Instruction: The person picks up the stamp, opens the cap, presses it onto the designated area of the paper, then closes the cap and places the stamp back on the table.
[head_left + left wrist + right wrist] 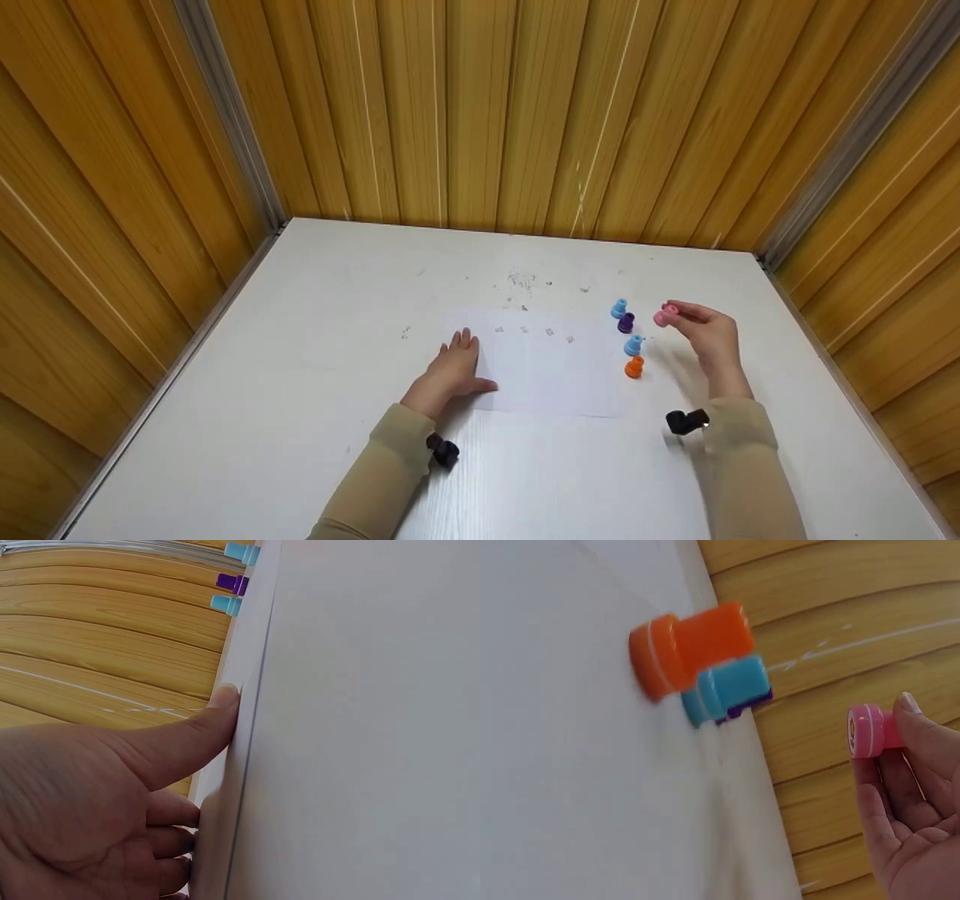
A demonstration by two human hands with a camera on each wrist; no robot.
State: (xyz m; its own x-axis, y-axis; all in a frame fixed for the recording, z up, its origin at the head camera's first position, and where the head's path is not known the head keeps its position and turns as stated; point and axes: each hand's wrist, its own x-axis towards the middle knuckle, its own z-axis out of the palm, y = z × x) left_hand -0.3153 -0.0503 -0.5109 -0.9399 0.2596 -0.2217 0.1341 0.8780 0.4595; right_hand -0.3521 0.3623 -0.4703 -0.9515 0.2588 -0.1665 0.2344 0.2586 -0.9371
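My right hand [711, 341] pinches a pink stamp [866, 731] between thumb and fingers, raised over the right side of the table. In the right wrist view its printed face points left, away from the palm. My left hand [454, 369] rests with straight fingers on the left edge of a white sheet of paper [555, 382], thumb spread to the side. Along the paper's upper part runs a row of several small faint marks [549, 331]. To the left of the pink stamp stand an orange stamp [634, 367], two light blue stamps [634, 345] and a purple stamp [626, 323].
The white table [300, 420] carries scattered dark smudges [523, 280] beyond the paper. Wood-patterned panels [480, 112] enclose the back and both sides, with metal posts at the corners. A small black camera [686, 421] sits on each wrist.
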